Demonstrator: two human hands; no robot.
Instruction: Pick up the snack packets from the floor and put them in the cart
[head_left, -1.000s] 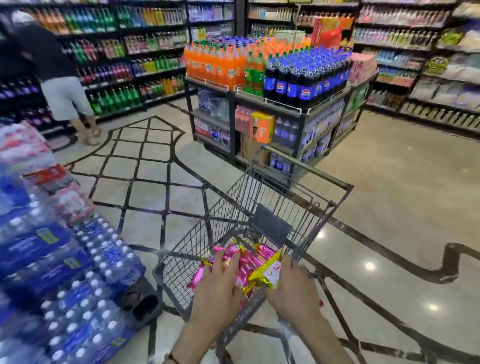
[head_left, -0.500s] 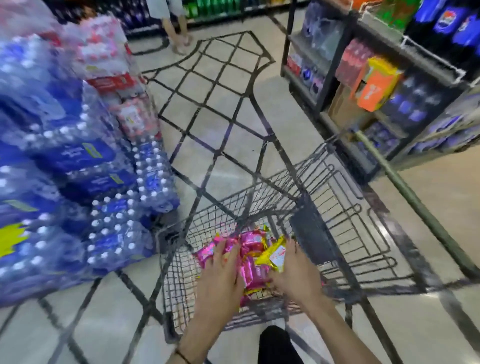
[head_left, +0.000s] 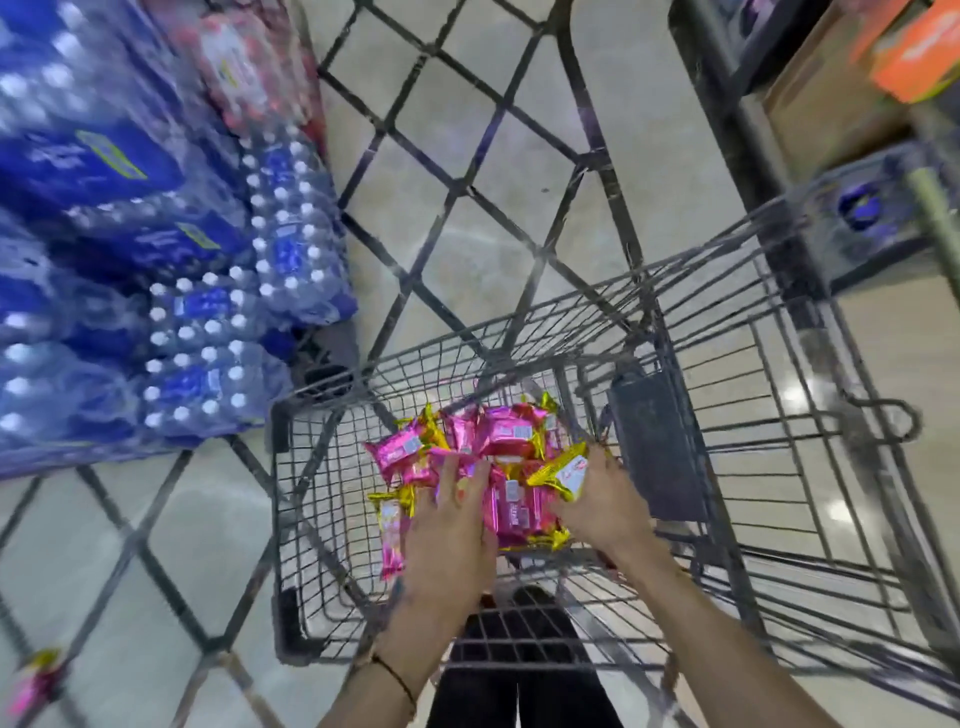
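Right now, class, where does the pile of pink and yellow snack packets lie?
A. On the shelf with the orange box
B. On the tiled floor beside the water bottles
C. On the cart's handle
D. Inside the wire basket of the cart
D: the snack packets lie heaped inside the cart, its wire walls around them, with both hands reaching in.

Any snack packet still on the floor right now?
Yes, one blurred pink and yellow snack packet lies on the floor at bottom left, left of the cart.
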